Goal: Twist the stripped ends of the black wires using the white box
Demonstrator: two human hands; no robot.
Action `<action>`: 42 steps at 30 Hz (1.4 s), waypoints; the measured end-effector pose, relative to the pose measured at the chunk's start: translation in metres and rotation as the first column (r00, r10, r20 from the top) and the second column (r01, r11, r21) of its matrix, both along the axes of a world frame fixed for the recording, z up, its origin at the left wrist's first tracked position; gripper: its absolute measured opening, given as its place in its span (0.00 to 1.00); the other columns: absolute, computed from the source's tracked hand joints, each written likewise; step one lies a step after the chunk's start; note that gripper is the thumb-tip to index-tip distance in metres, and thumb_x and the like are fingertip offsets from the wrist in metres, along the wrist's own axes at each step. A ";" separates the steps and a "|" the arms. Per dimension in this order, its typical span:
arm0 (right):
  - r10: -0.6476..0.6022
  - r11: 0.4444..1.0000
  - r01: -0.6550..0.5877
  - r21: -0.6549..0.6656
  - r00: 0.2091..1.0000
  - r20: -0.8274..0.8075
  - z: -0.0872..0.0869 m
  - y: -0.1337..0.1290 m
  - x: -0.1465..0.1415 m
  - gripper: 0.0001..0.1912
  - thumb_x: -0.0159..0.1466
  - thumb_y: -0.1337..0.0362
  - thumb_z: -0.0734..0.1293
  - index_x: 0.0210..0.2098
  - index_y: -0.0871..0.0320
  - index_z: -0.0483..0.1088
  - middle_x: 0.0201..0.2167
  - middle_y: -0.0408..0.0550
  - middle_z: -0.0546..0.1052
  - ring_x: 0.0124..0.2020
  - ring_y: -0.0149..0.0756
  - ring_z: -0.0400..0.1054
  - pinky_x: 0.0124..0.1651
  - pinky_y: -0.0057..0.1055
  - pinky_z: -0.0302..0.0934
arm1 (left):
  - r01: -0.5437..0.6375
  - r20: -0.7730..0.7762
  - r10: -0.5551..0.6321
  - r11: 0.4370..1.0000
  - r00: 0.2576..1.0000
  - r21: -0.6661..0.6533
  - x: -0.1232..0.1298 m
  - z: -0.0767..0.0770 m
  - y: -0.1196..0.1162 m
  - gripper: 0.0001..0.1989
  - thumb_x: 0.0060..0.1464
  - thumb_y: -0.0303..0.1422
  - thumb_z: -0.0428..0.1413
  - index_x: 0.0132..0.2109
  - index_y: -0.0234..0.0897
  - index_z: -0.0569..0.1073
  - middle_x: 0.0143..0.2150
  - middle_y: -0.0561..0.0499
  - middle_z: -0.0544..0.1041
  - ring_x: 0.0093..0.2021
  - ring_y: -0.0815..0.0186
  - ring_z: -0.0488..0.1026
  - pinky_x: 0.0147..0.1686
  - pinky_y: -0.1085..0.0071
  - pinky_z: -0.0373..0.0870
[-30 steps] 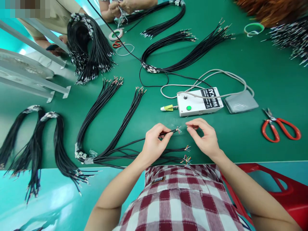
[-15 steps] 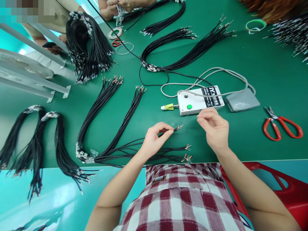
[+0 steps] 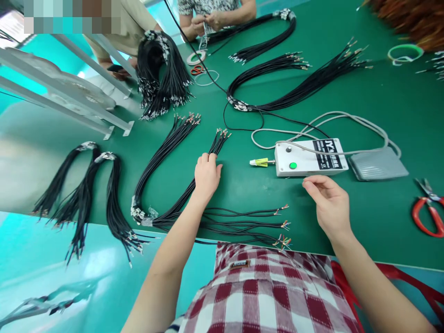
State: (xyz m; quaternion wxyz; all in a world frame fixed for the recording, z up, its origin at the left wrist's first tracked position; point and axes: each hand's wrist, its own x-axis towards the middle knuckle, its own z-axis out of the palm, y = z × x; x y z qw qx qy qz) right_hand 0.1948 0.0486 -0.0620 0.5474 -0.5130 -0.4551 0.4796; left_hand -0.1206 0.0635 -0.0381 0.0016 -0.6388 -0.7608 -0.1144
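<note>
My left hand (image 3: 207, 176) lies over a small bundle of black cables (image 3: 183, 198), its fingers curled down onto them and its thumb a little apart. Stripped wire ends (image 3: 222, 134) of that bundle stick out beyond the fingers. How many cables the fingers touch is hidden. Close to the front edge of the white control box (image 3: 298, 159), my right hand (image 3: 329, 203) hovers with thumb and forefinger pinched together. Whatever may be between those fingertips is too small to name. Several separated cables with fanned coloured wires (image 3: 285, 225) lie between my hands.
A yellow-and-white tip (image 3: 260, 162) projects from the box; a grey foot pedal (image 3: 378, 165) and red-handled cutters (image 3: 430, 203) lie right. More black cable bundles (image 3: 164, 69) stand near metal posts (image 3: 118, 125). Across the table, a co-worker's hands (image 3: 208, 21) handle thin strands.
My left hand has left the single cable end it pinched and moved left and up onto the cable bundle. My right hand stays pinched near the box. The view has shifted.
</note>
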 end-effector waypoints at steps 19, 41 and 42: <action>0.101 0.993 -0.102 -0.058 0.995 -0.019 0.003 -0.007 -0.006 0.10 0.57 0.56 0.76 0.35 0.52 0.78 0.32 0.44 0.79 0.34 0.34 0.72 0.41 0.32 0.69 | -0.157 0.100 0.162 0.986 0.982 -0.050 -0.040 -0.019 0.026 0.05 0.56 0.26 0.51 0.38 0.36 0.71 0.37 0.44 0.77 0.40 0.56 0.75 0.42 0.63 0.69; 0.207 0.977 -0.205 -0.062 0.978 0.030 0.012 -0.006 -0.018 0.13 0.58 0.53 0.75 0.34 0.55 0.77 0.32 0.45 0.79 0.33 0.35 0.72 0.39 0.33 0.68 | 0.196 0.859 -0.179 0.976 0.480 0.094 0.035 0.067 -0.013 0.10 0.58 0.38 0.56 0.44 0.40 0.66 0.25 0.58 0.64 0.25 0.71 0.62 0.27 0.74 0.60; 0.222 0.974 -0.220 -0.052 0.974 0.042 0.016 -0.006 -0.020 0.12 0.58 0.53 0.75 0.34 0.55 0.77 0.32 0.45 0.79 0.33 0.35 0.71 0.39 0.33 0.67 | 0.259 0.885 -0.204 0.961 0.419 0.099 0.049 0.076 -0.021 0.10 0.59 0.39 0.57 0.42 0.40 0.67 0.27 0.57 0.66 0.26 0.71 0.63 0.27 0.74 0.60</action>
